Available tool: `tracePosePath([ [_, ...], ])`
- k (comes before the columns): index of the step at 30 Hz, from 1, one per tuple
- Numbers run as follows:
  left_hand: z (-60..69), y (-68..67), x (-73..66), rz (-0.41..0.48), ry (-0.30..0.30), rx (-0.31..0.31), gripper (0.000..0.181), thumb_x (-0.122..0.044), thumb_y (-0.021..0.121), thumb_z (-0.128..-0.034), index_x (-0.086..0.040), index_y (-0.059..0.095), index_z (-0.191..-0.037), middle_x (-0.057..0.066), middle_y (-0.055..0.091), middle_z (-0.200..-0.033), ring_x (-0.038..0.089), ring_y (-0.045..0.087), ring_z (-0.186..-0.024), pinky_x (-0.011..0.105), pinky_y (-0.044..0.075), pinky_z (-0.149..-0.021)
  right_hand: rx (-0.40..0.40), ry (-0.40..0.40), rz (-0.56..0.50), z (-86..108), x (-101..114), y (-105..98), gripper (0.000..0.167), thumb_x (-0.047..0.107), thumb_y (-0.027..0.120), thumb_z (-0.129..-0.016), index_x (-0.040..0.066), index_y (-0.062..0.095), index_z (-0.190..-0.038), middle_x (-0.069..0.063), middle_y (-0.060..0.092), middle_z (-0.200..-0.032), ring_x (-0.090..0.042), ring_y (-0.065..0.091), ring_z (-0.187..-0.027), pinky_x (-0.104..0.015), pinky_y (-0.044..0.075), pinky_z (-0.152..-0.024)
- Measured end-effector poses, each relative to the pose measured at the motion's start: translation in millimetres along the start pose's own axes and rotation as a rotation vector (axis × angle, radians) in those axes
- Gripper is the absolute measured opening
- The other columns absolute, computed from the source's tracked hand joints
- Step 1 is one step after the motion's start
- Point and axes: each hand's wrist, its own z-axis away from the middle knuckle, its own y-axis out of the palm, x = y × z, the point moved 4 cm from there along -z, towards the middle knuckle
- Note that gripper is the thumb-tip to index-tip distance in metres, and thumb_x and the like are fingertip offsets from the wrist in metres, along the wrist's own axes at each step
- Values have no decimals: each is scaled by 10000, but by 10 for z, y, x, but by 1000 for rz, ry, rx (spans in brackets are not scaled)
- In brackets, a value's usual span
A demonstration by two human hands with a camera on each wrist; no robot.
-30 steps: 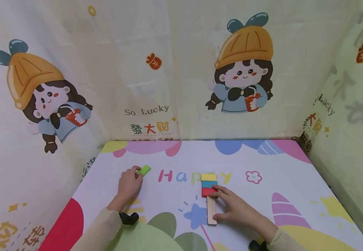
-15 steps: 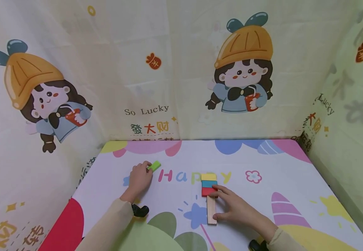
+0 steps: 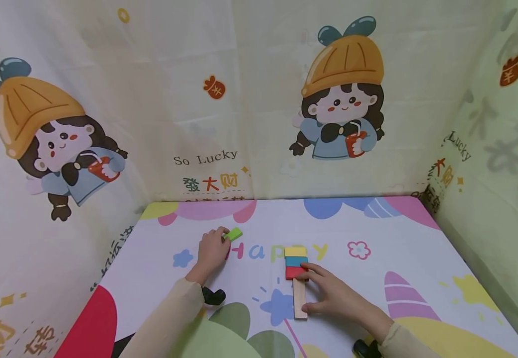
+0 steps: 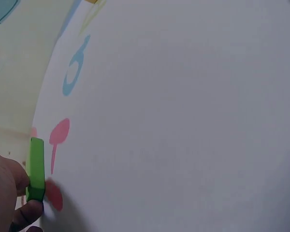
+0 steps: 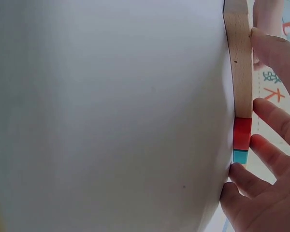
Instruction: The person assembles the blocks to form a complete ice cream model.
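My left hand (image 3: 212,252) pinches a small green block (image 3: 234,234) between thumb and fingers, beside the printed "H". In the left wrist view the green block (image 4: 36,169) stands out past the fingertips. My right hand (image 3: 337,294) rests beside a row of blocks, fingers spread and relaxed. Its thumb touches the side of a plain wooden block (image 3: 300,301), and its fingertips touch near a red block (image 3: 294,273). Beyond the red one lie a blue block (image 3: 296,261) and a yellow block (image 3: 295,251), end to end. The right wrist view shows the wooden block (image 5: 240,67) meeting the red block (image 5: 242,134).
The blocks lie on a tabletop (image 3: 259,219) covered with a printed cloth of letters, stars and flowers. A patterned cloth wall (image 3: 259,124) rises behind the table and along both sides.
My left hand has carried the green block to the right and slightly away from me, toward the printed letters. The right hand and the row of blocks have stayed put.
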Motion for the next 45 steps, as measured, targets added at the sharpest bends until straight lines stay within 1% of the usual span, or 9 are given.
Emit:
tracePosePath([
  [3, -9, 29, -79, 3, 16, -5, 266, -192, 609, -1002, -86, 692, -1232, 74, 618, -896, 260, 512, -840, 429, 443, -760, -1, -5, 1, -1, 7, -7, 650, 467, 875, -793, 274, 630, -1362, -82, 430, -1607, -402, 418, -1465, -629, 415, -1108],
  [9, -44, 128, -211, 7, 31, 15, 262, -199, 616, -1003, -113, 701, -1235, 47, 593, -885, 249, 490, -872, 399, 418, -761, -5, -11, 0, 6, 5, -8, 644, 482, 868, -795, 296, 627, -1363, -77, 431, -1608, -404, 417, -1466, -636, 412, -1107],
  [16, -53, 211, -408, 26, 76, 10, 245, -190, 635, -984, -112, 723, -1200, 28, 575, -832, 239, 486, -828, 383, 395, -718, -13, -16, 0, 2, -8, 6, 633, 473, 873, -794, 300, 630, -1353, -84, 438, -1602, -405, 426, -1459, -635, 417, -1103],
  [23, -40, 319, -599, 50, 89, 33, 236, -186, 642, -985, -130, 729, -1197, 10, 554, -825, 221, 467, -828, 366, 361, -715, -12, -1, 5, 2, -24, 36, 647, 471, 875, -787, 290, 631, -1359, -71, 442, -1600, -396, 425, -1463, -623, 419, -1110],
  [29, -24, 368, -777, 91, 100, 64, 250, -178, 643, -979, -134, 732, -1209, 18, 564, -840, 221, 473, -846, 371, 375, -730, -8, 6, -2, -10, -30, 35, 654, 483, 873, -785, 294, 630, -1362, -75, 440, -1601, -393, 423, -1465, -628, 415, -1111],
  [34, -19, 456, -859, 70, 106, 94, 256, -213, 651, -996, -164, 726, -1236, -4, 571, -866, 192, 467, -860, 351, 393, -750, -5, 0, -1, -25, -31, 32, 659, 503, 866, -789, 302, 626, -1369, -89, 440, -1599, -404, 427, -1457, -635, 418, -1104],
  [37, -17, 502, -898, 65, 103, 98, 254, -221, 655, -997, -177, 726, -1237, -11, 573, -870, 183, 469, -861, 344, 400, -759, -4, -3, 5, -26, -29, 29, 657, 504, 865, -790, 308, 624, -1369, -88, 440, -1599, -404, 429, -1456, -633, 420, -1103],
  [41, -13, 539, -950, 67, 108, 96, 245, -213, 656, -992, -182, 733, -1222, -2, 589, -880, 190, 478, -857, 354, 413, -761, -3, -2, 10, -27, -22, 24, 654, 506, 866, -787, 321, 624, -1365, -81, 440, -1600, -401, 428, -1458, -631, 420, -1104],
  [45, 5, 559, -1000, 69, 111, 107, 256, -226, 662, -988, -190, 733, -1232, -3, 609, -913, 184, 486, -865, 358, 438, -771, 0, 5, -4, -28, -14, 20, 650, 488, 876, -782, 318, 629, -1359, -92, 439, -1599, -418, 425, -1456, -643, 417, -1100],
])
